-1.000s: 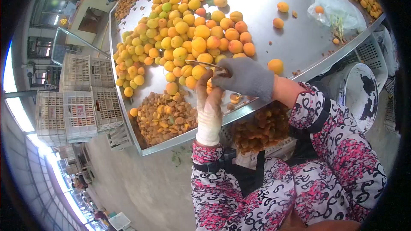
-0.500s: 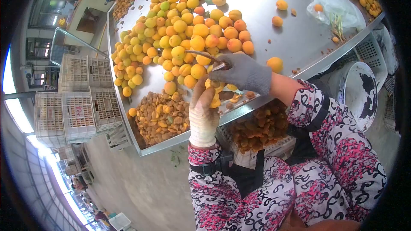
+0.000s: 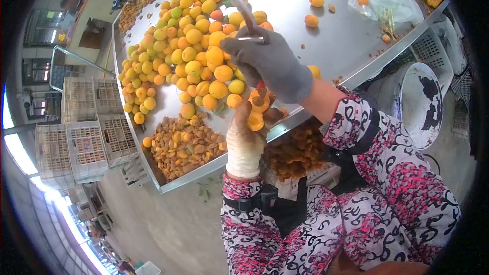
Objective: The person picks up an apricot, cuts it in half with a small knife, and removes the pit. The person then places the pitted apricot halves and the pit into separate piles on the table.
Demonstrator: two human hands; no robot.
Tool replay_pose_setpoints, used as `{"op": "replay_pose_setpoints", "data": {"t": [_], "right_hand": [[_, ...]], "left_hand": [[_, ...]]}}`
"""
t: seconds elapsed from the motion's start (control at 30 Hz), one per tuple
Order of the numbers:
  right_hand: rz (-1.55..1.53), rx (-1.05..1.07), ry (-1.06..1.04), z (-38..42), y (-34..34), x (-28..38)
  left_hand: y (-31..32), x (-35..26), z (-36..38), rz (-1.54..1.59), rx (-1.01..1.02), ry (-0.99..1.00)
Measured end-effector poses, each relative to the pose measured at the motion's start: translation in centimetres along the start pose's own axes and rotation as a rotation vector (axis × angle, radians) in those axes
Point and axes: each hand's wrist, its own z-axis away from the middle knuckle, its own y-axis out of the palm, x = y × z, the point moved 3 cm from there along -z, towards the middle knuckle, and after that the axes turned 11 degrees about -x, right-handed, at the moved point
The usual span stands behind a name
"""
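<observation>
My left hand (image 3: 245,135), in a whitish glove with stained fingers, is closed around a split apricot (image 3: 255,120) over the table's front edge. Orange cut flesh faces up. My right hand (image 3: 277,63), in a grey glove, grips a metal hand tool (image 3: 247,16); its curved arm rises above the fist, and a reddish end shows below, right at the fruit. Most of the tool is hidden by the fingers. Whole apricots (image 3: 193,61) are heaped just beyond both hands. A pile of brownish pits (image 3: 183,142) mixed with orange bits lies left of my left hand.
The metal table (image 3: 285,5) has a raised rim. A plastic bag (image 3: 379,0) lies at the far right. Below the front edge, a crate holds apricot halves (image 3: 295,155). A white basin (image 3: 417,107) stands right; stacked crates (image 3: 84,142) stand left.
My right hand has turned and risen slightly, swinging the tool's curved arm from leftward to upright. My left hand keeps its hold on the apricot, now spread wider. The view has shifted slightly.
</observation>
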Motion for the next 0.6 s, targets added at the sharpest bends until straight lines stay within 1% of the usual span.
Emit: {"op": "replay_pose_setpoints", "data": {"t": [0.07, 0.1, 0.17, 0.23, 0.27, 0.3, 0.37, 0.47, 0.5, 0.53, 0.6], "right_hand": [[0.106, -0.051, -0.161, 0.2, 0.1, -0.1], [0.105, -0.052, -0.162, 0.3, 0.2, -0.2], [0.146, -0.078, -0.239, 0.6, 0.3, -0.2], [0.106, -0.091, -0.245, 0.6, 0.1, -0.6], [0.068, -0.102, -0.251, 0.6, 0.0, -0.7], [0.068, -0.103, -0.251, 0.5, 0.1, -0.6], [0.046, -0.163, -0.162, 0.3, 0.1, -0.6], [0.122, -0.159, -0.194, -0.9, -2.0, -1.7], [-0.215, -0.190, -0.109, -1.9, -2.1, -2.3], [-0.214, -0.189, -0.107, -2.4, -2.3, -2.7], [-0.541, -0.195, 0.244, -2.7, -2.4, -4.0]], "left_hand": [[-0.1, 0.1, -0.3, -0.029, 0.001, 0.018], [-0.4, 0.3, -0.6, 0.015, 0.005, 0.031], [-0.5, 0.6, -1.0, 0.058, 0.009, 0.042], [-0.5, 0.6, -1.2, 0.022, 0.003, 0.119], [-0.4, 0.6, -1.3, 0.022, 0.002, 0.118], [-0.3, 0.7, -1.3, 0.031, 0.001, 0.095], [0.0, 0.7, -1.2, 0.049, -0.005, 0.048], [0.0, 0.6, -1.2, 0.069, -0.011, 0.009], [0.2, 0.6, -1.2, 0.136, 0.062, 0.001], [0.4, 0.5, -1.1, 0.203, 0.134, -0.009], [0.2, 0.5, -1.1, 0.192, 0.103, -0.009]]}}
